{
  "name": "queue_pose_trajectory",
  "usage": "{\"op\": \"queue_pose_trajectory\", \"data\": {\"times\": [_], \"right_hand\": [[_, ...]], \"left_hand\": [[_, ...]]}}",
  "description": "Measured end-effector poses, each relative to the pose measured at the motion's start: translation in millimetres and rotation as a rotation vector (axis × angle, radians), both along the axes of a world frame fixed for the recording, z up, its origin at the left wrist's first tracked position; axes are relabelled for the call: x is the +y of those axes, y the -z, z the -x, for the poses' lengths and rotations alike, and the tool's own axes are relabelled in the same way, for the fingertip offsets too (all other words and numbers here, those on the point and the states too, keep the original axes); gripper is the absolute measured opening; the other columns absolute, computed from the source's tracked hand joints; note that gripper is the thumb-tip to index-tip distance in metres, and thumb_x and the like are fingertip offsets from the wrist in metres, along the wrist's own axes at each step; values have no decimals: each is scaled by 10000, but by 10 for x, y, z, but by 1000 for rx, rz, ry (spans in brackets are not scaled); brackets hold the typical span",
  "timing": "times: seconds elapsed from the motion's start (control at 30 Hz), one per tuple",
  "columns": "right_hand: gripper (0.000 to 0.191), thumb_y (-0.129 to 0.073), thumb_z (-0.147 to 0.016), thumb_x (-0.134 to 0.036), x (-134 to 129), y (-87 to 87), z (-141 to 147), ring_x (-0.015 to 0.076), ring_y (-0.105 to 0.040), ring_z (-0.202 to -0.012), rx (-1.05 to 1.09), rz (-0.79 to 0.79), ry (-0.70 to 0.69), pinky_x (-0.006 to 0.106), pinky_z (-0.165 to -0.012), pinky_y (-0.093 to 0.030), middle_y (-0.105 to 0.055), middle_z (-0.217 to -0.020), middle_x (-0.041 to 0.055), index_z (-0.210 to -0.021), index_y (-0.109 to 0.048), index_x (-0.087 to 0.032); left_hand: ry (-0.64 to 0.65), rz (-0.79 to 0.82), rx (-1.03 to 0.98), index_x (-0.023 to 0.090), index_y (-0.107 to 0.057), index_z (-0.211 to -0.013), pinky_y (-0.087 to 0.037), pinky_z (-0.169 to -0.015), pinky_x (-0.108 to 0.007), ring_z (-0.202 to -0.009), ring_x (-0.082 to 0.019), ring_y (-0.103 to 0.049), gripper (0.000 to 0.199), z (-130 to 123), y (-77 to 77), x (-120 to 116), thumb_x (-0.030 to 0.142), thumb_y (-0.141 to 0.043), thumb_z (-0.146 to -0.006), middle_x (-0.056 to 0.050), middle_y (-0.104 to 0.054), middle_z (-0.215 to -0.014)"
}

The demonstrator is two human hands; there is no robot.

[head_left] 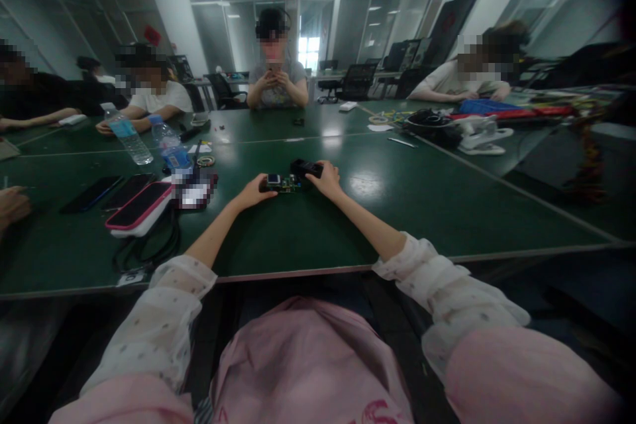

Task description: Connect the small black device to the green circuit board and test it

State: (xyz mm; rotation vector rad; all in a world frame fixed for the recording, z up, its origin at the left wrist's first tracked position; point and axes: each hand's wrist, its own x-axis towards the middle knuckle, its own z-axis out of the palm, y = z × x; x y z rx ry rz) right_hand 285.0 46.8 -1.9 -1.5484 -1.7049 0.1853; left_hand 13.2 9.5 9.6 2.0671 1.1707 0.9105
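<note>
My left hand (255, 192) grips the left end of a small green circuit board (285, 183), which carries a little screen at that side. Thumb and fingers close around its edge. My right hand (326, 179) is closed on a black box-like casing (304, 167), just right of and slightly behind the board. The board and the casing are very near each other; whether they touch or are joined I cannot tell. Both are held at or just above the green tabletop (298, 238).
On the left lie a pink-rimmed case (142, 207), dark phones (92, 194) and two plastic bottles (128, 136). Black headphones (431, 126), a white clamp-like object (484, 137) and yellow cables (392, 117) lie at the right back. Several people sit around the table.
</note>
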Motion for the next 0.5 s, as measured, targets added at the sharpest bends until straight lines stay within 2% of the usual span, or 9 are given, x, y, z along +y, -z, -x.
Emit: {"op": "queue_pose_trajectory", "data": {"times": [0.3, 0.5], "right_hand": [[465, -650, -749, -359, -32, -37, -1, 342, -457, -1102, 24, -20, 4, 498, -872, -410, -553, -1178, 140, -1147, -488, -180], [432, -644, -760, -355, -52, -57, 6, 331, -464, -1096, 16, -16, 8, 479, -873, -413, -558, -1164, 130, -1131, -499, -190]], "left_hand": [[-116, -166, 285, 190, -471, -1229, -442, -930, -451, -1085, -269, -552, 585, -24, -9, -30, 483, -641, -752, -106, -580, -1193], [-207, -310, 507, 214, -434, -1310, -357, -1004, -503, -1253, -320, -406, 668, -5, -20, -68, 610, -535, -782, -119, -494, -1340]]}}
